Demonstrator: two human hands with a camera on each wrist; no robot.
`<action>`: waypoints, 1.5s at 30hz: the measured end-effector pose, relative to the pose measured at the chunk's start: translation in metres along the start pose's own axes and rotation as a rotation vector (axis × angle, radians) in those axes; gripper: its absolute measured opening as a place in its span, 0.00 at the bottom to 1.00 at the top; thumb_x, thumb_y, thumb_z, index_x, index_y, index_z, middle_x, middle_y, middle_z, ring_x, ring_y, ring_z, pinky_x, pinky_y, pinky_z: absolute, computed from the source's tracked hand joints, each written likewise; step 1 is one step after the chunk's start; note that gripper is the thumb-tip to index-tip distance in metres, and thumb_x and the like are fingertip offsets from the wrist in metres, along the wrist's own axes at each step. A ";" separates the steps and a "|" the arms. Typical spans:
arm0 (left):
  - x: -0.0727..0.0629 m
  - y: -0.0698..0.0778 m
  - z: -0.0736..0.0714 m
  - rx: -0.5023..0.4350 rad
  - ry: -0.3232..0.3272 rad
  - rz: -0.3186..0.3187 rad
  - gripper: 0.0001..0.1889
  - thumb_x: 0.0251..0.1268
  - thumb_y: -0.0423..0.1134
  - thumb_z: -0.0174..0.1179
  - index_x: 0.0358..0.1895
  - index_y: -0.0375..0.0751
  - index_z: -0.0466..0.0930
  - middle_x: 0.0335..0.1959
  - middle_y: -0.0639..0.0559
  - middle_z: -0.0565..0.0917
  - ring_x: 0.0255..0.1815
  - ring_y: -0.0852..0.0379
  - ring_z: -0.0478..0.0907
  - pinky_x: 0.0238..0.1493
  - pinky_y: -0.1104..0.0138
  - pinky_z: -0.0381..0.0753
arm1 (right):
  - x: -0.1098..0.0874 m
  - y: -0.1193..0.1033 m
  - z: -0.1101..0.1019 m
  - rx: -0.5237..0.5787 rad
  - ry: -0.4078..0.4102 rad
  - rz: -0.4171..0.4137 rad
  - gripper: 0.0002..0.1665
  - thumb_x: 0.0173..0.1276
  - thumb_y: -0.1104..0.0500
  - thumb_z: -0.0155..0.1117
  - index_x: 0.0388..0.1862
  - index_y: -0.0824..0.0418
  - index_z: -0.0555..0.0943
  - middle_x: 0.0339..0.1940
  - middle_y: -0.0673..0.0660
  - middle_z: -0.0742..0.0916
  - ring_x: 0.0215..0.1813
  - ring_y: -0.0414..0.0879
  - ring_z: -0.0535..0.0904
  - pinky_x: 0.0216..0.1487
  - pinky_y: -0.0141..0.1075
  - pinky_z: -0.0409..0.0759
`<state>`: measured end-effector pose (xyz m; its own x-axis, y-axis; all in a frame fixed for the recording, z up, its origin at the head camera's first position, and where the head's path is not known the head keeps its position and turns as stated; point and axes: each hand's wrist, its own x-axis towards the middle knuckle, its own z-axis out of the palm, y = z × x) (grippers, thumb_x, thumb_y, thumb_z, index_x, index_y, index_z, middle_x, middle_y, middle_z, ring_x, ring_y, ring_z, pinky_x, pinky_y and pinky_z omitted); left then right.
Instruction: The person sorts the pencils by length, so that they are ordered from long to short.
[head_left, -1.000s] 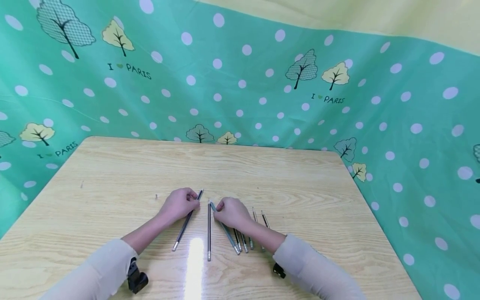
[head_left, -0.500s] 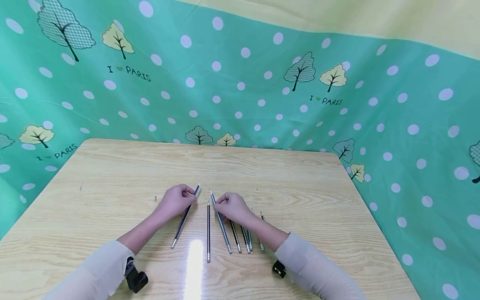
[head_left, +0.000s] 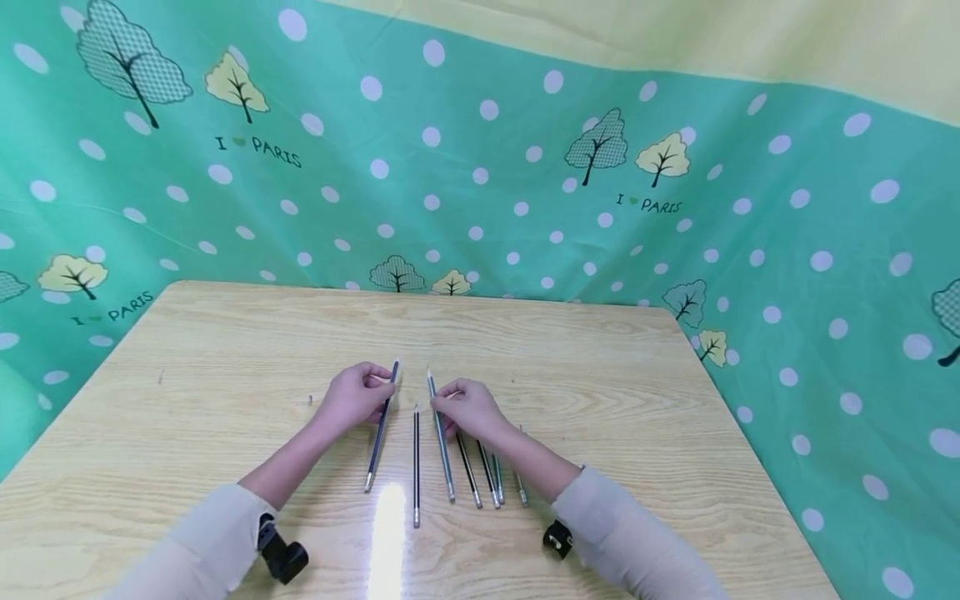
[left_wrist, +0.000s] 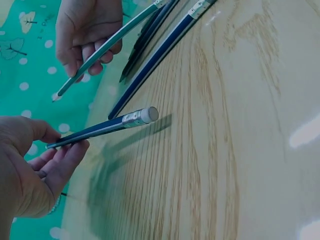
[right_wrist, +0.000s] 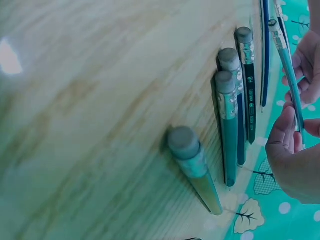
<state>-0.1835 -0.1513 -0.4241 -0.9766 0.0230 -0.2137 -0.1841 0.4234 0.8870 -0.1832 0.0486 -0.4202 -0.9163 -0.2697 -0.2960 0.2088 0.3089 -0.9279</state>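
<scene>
My left hand [head_left: 351, 402] pinches a dark blue pencil [head_left: 377, 446] near its sharpened end. In the left wrist view, that pencil's white eraser [left_wrist: 149, 115] is raised above the wood, with a shadow beneath. My right hand [head_left: 471, 410] pinches a teal pencil [head_left: 444, 457] near its point, the eraser end toward me. Between the hands, a dark striped pencil [head_left: 417, 467] lies on the table. Beneath and beside my right wrist lie several more pencils, among them a black HB pencil [right_wrist: 248, 87], a green one [right_wrist: 229, 145] and a yellowish one [right_wrist: 206, 187].
The light wooden table [head_left: 225, 358] ends at the back against a green dotted curtain [head_left: 450, 179]. A tiny scrap [head_left: 310, 400] lies left of my left hand. Glare [head_left: 387, 542] shows on the wood near the front.
Both held pencils have turned more upright in the head view, their points moving farther from me. The left pencil's eraser end has swung right, the right pencil's left. Both hands have shifted slightly away.
</scene>
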 end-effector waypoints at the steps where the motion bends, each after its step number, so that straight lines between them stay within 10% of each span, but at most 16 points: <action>1: 0.000 0.000 0.000 -0.009 0.001 -0.001 0.18 0.62 0.35 0.56 0.53 0.31 0.72 0.40 0.40 0.78 0.25 0.57 0.79 0.29 0.65 0.85 | 0.000 0.000 -0.001 0.007 0.005 -0.001 0.14 0.62 0.62 0.60 0.44 0.69 0.76 0.20 0.52 0.80 0.18 0.40 0.75 0.26 0.34 0.82; 45: -0.003 0.048 0.025 -0.369 0.016 0.062 0.22 0.63 0.35 0.59 0.60 0.37 0.67 0.41 0.42 0.78 0.31 0.54 0.82 0.33 0.61 0.85 | 0.005 -0.020 -0.032 0.272 0.101 -0.032 0.19 0.64 0.59 0.61 0.53 0.66 0.75 0.37 0.58 0.83 0.28 0.43 0.81 0.33 0.35 0.85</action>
<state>-0.1869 -0.1089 -0.3914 -0.9882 0.0230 -0.1513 -0.1495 0.0672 0.9865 -0.2031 0.0706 -0.3963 -0.9505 -0.1791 -0.2539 0.2505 0.0416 -0.9672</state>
